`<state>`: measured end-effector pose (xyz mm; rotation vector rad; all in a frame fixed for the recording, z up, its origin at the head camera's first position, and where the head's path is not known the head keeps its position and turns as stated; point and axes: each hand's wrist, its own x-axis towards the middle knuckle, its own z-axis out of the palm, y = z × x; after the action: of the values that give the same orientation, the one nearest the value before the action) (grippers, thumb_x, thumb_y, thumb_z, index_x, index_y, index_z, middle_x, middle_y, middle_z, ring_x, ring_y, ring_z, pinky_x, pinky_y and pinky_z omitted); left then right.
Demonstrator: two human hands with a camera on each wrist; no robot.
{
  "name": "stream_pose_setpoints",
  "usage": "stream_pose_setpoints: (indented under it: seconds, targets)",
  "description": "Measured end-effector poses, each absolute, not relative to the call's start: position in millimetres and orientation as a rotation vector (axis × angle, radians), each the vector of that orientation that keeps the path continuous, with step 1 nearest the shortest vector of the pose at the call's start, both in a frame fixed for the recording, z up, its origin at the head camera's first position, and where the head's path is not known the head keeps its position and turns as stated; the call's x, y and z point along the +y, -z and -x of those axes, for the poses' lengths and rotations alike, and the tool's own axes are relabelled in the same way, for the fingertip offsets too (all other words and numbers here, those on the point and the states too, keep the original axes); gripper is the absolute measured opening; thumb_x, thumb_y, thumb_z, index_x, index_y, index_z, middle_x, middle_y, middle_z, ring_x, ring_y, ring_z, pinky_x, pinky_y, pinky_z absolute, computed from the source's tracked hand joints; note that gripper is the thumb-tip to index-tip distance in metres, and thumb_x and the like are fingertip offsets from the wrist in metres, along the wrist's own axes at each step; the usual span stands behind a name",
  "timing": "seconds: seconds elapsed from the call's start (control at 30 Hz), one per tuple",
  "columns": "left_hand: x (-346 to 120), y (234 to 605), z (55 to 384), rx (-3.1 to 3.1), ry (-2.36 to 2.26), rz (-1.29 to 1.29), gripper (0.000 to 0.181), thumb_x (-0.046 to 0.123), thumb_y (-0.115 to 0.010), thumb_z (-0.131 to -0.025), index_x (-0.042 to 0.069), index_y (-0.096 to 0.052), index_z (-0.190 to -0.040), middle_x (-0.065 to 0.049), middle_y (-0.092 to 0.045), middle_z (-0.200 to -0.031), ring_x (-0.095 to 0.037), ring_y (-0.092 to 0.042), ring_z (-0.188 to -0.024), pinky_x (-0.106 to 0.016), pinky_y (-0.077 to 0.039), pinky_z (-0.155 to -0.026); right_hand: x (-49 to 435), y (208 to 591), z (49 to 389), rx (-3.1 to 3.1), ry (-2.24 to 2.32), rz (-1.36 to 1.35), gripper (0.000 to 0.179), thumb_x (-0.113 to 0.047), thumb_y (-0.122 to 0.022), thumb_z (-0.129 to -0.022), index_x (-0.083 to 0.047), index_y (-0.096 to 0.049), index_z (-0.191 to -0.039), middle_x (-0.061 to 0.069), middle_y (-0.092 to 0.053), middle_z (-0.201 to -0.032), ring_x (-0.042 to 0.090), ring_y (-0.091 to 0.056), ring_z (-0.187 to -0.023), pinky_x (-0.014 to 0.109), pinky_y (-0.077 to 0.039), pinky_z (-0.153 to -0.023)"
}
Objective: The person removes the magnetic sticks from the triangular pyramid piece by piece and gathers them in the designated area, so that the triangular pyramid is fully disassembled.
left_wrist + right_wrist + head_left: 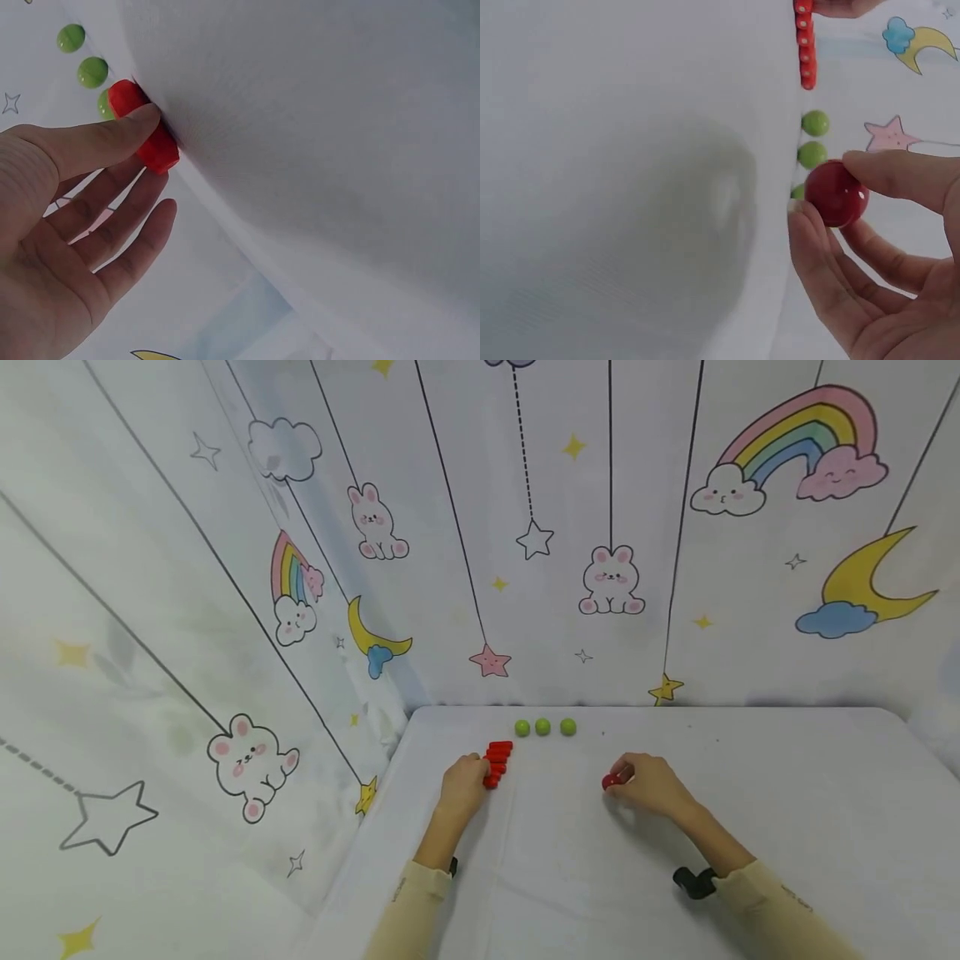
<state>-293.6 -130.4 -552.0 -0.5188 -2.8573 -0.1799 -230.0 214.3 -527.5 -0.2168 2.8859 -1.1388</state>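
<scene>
Red short cylinders (498, 757) lie side by side in a row on the white table. At the near end of that row, my left hand (463, 787) pinches a red cylinder (160, 152) between thumb and fingers. A shiny red ball (837, 194) is pinched between the thumb and fingertips of my right hand (649, 785), to the right of the row. Three green balls (542, 727) stand in a line near the table's far edge; in the right wrist view the red ball partly covers one of them.
The white table (555, 877) meets a cloth backdrop (540, 627) printed with bunnies, stars, moons and rainbows at its far and left sides. A black wrist mount (694, 882) sits by the right sleeve.
</scene>
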Motion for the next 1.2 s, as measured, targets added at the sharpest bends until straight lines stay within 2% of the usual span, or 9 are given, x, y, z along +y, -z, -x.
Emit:
stream_pose_setpoints:
  seconds: [0.43, 0.73, 1.2]
  targets:
    - [-126.9, 554.6, 297.2, -2.823, 0.177, 0.508, 0.012, -0.002, -0.079, -0.084, 0.010, -0.077, -0.084, -0.002, -0.061, -0.079, -0.018, -0.059, -0.072, -0.031, -0.054, -0.064, 232.5, 523.9, 284.5, 3.002, 1.132, 0.195, 0.035, -0.021, -0.079, -0.090, 0.001, -0.070, -0.115, 0.014, -0.073, -0.101, 0.030, -0.067, -0.091, 0.042, -0.052, -0.073]
    - [-128.7, 551.9, 295.8, -2.814, 0.159, 0.476, 0.013, -0.003, -0.079, -0.082, 0.010, -0.078, -0.083, -0.003, -0.061, -0.079, -0.021, -0.061, -0.072, -0.034, -0.054, -0.063, 221.4, 529.5, 316.8, 3.026, 1.093, 0.112, 0.036, -0.020, -0.076, -0.091, 0.004, -0.068, -0.117, 0.021, -0.072, -0.106, 0.034, -0.067, -0.094, 0.046, -0.055, -0.076]
    - [-124.9, 544.5, 288.6, -2.838, 0.177, 0.491, 0.011, 0.002, -0.081, -0.082, 0.010, -0.075, -0.084, -0.002, -0.061, -0.081, -0.021, -0.060, -0.075, -0.034, -0.052, -0.063, 210.7, 538.1, 345.1, 3.045, 1.066, 0.158, 0.036, -0.017, -0.076, -0.091, 0.006, -0.068, -0.118, 0.023, -0.072, -0.108, 0.037, -0.068, -0.097, 0.049, -0.056, -0.082]
